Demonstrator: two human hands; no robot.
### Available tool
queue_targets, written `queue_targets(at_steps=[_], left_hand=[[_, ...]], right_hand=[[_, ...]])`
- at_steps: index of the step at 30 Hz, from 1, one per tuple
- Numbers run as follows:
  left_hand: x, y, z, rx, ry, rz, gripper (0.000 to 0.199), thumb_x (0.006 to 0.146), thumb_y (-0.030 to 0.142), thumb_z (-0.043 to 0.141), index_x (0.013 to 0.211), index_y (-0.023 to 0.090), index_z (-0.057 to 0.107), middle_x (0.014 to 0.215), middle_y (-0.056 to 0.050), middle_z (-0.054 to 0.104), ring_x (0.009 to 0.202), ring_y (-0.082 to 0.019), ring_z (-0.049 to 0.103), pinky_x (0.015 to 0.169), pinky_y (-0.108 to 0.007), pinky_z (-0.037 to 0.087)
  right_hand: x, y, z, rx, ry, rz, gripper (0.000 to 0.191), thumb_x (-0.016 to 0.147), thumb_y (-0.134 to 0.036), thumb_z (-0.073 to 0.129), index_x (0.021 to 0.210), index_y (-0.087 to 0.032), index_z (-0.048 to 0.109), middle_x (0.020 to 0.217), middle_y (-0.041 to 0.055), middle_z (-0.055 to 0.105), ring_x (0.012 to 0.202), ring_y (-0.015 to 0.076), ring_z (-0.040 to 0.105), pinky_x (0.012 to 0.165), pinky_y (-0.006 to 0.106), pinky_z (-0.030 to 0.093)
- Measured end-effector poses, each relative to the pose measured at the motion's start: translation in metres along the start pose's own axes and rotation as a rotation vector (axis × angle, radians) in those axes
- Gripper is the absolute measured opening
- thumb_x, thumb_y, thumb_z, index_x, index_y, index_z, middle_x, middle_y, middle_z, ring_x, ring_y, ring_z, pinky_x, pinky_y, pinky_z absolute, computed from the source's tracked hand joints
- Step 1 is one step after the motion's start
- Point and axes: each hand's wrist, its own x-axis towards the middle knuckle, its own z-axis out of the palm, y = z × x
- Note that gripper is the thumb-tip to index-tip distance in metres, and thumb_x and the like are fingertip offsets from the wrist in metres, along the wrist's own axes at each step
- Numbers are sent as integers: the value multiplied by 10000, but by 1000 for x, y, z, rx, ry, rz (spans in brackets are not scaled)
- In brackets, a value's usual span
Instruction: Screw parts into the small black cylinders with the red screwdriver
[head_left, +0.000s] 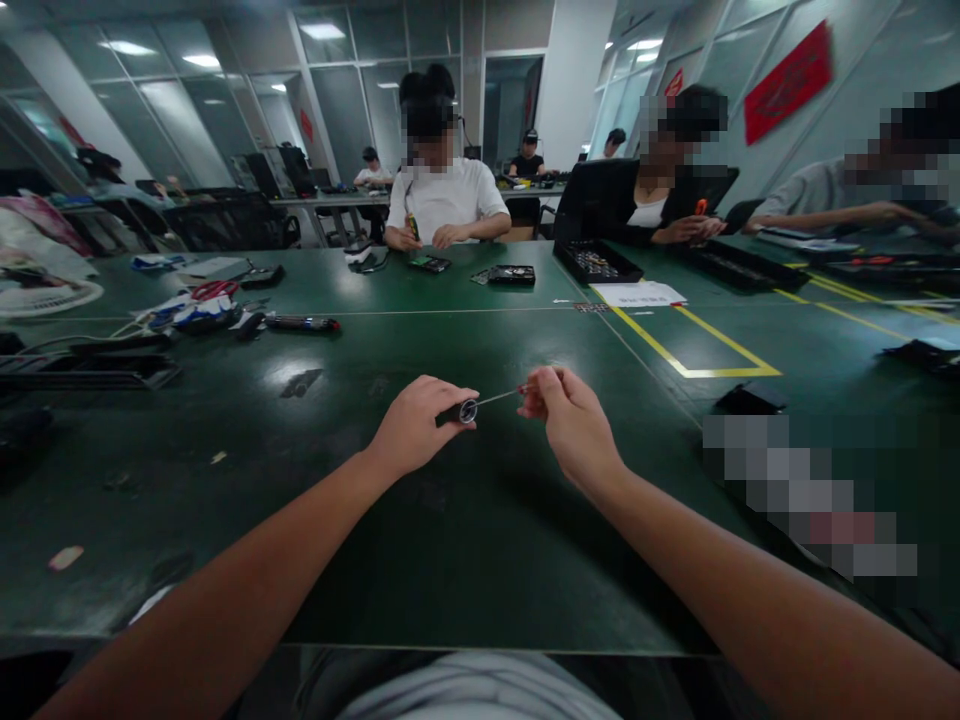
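My left hand (415,424) is closed around a short black cylinder (452,413) whose round, silver-rimmed end faces right. A thin metal rod (499,397) runs from that rim to my right hand (564,412). The fingers of my right hand pinch the rod at its far end, where a small reddish part shows. Whether the rod's tip sits inside the cylinder or only touches its rim, I cannot tell. Both hands are above the green table (465,570), near its middle.
Cables and tools, among them a dark screwdriver-like tool (304,324), lie at the left. A black tray of small parts (598,262), a white paper (637,294) and yellow tape (720,373) are at the right. Across the table a person in white (450,200) works on small devices.
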Motion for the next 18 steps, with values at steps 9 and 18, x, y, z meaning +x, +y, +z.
queue_targets(at_steps=[9, 18], left_hand=[[1, -8, 3, 43, -73, -93, 393, 872, 414, 730, 1232, 264, 681, 1137, -40, 724, 1022, -255, 612, 933, -433, 470], [2, -1, 4, 58, -103, -74, 384, 856, 393, 752, 1215, 271, 690, 1124, -32, 732, 994, -252, 615, 934, -432, 454]], right_hand=[[2, 6, -1, -32, 53, 23, 289, 965, -502, 503, 891, -233, 575, 713, -11, 602, 629, 158, 582, 637, 335, 514], [-11, -10, -2, -232, -24, -240, 229, 1027, -431, 442, 982, -237, 556, 784, 4, 633, 710, 165, 600, 699, 337, 474]])
